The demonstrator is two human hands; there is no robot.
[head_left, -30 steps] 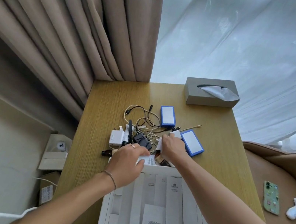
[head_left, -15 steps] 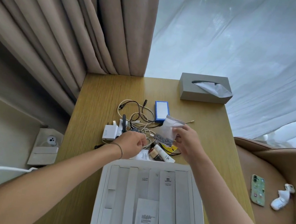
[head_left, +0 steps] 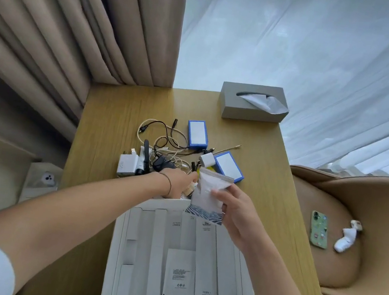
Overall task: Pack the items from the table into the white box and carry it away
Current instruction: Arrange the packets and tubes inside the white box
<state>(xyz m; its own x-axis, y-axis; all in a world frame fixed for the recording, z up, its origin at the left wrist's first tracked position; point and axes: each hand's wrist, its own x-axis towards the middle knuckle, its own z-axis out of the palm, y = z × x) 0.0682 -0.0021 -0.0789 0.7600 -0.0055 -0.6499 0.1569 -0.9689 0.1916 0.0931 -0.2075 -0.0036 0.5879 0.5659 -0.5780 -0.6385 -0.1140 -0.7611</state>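
Observation:
The open white box (head_left: 116,249) sits at the near edge of the wooden table (head_left: 112,114), with white card dividers inside. My right hand (head_left: 234,212) holds a white sachet (head_left: 209,193) above the box's far end. My left hand (head_left: 177,181) reaches past the box's far rim into the pile; its fingers are partly hidden, closed around a small tube-like item I cannot identify. Beyond lie two blue-edged boxes (head_left: 198,134) (head_left: 228,169), tangled cables (head_left: 164,140), a white charger (head_left: 126,167) and a small white plug (head_left: 205,159).
A grey tissue box (head_left: 251,105) stands at the table's far right corner. A tan chair (head_left: 352,236) on the right holds a green phone (head_left: 319,232) and a white crumpled item (head_left: 348,239). Curtains hang behind. A small white camera (head_left: 47,178) sits low on the left.
My right hand has lifted the white sachet from the pile and brought it back over the box. My left hand stays in the pile. The second blue-edged box is uncovered again.

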